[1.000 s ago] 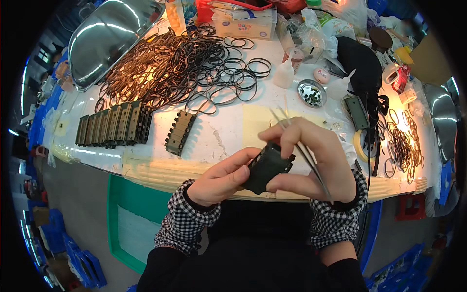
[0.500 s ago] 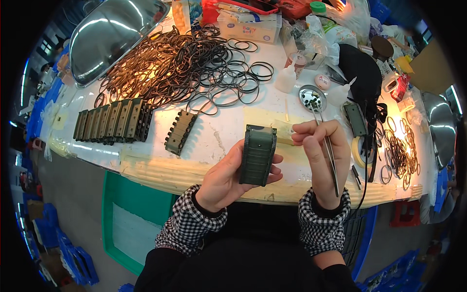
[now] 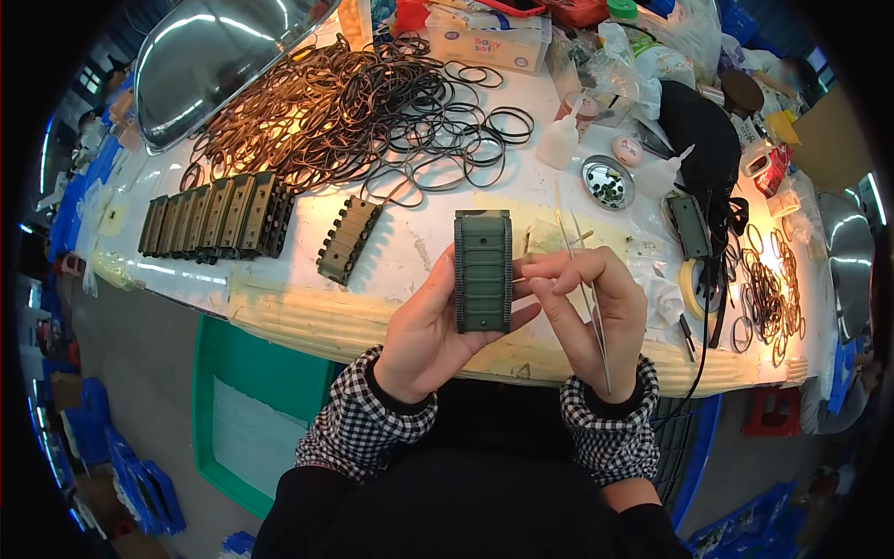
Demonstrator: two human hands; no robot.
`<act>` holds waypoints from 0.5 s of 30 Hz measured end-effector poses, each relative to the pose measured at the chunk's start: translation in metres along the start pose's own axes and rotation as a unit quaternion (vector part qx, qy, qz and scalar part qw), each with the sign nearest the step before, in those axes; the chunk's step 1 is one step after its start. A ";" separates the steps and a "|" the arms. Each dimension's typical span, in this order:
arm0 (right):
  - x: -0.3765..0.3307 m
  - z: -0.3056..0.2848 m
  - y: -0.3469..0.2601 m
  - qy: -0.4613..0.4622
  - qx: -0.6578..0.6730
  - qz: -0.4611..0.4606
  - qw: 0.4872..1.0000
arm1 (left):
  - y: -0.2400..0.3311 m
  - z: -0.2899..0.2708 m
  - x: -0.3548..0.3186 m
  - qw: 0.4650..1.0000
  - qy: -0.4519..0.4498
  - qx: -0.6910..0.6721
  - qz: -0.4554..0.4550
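In my left hand (image 3: 417,328) I hold a dark green toy tank hull (image 3: 482,279) upright, fingers wrapped behind it. Its flat face has crosswise panel lines, and both long edges are toothed. A pair of metal tweezers (image 3: 599,337) lies across my right hand (image 3: 610,303), tips pointing away from me. Thumb and index finger of that hand come close together at the hull's right edge; anything tiny between them is too small to make out. Beyond the hands stands a round metal dish (image 3: 594,170) with small dark green pieces in it.
A row of similar hulls (image 3: 219,219) with wheels stands at the left, one more hull (image 3: 349,240) nearer the middle. Thin dark rubber bands (image 3: 345,112) are heaped behind. White squeeze bottle (image 3: 559,142), tape roll (image 3: 691,289) and black cable (image 3: 710,326) lie around the right.
The hull has turned more squarely face-on and shifted slightly left. My right hand has moved left to its edge, and the tweezers tilt differently.
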State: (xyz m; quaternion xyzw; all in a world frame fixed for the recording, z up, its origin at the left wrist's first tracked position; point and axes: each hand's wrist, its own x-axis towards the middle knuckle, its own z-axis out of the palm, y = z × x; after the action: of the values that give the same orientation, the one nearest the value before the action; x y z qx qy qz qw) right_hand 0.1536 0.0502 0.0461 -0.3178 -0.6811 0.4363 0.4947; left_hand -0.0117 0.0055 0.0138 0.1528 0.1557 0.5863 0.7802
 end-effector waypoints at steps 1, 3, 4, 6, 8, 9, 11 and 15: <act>0.001 0.000 0.002 -0.014 -0.023 -0.027 0.999 | 0.001 0.001 0.000 1.000 0.001 -0.002 0.004; 0.003 -0.002 0.006 -0.043 -0.070 -0.081 0.993 | 0.002 0.001 0.001 1.000 0.004 -0.005 0.011; 0.003 -0.001 0.006 -0.050 -0.082 -0.089 0.991 | 0.003 0.000 0.001 1.000 0.001 -0.002 0.014; 0.004 0.001 0.004 -0.064 -0.105 -0.104 0.987 | 0.004 -0.004 -0.001 1.000 -0.003 0.005 0.020; 0.005 0.002 0.003 -0.066 -0.096 -0.110 0.987 | 0.006 -0.003 -0.003 1.000 -0.001 -0.003 0.019; 0.005 0.002 0.003 -0.068 -0.091 -0.113 0.987 | 0.006 -0.003 -0.004 1.000 0.001 -0.007 0.020; 0.006 0.004 0.000 -0.070 -0.114 -0.123 0.983 | 0.009 -0.002 -0.005 1.000 -0.004 -0.005 0.020; 0.004 0.011 0.002 -0.074 -0.134 -0.146 0.977 | 0.013 -0.003 -0.008 0.999 -0.001 0.021 0.024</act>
State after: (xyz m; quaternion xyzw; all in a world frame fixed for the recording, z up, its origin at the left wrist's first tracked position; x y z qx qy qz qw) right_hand 0.1422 0.0514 0.0441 -0.2449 -0.8069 0.2864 0.4548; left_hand -0.0262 0.0011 0.0170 0.1735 0.1636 0.6011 0.7628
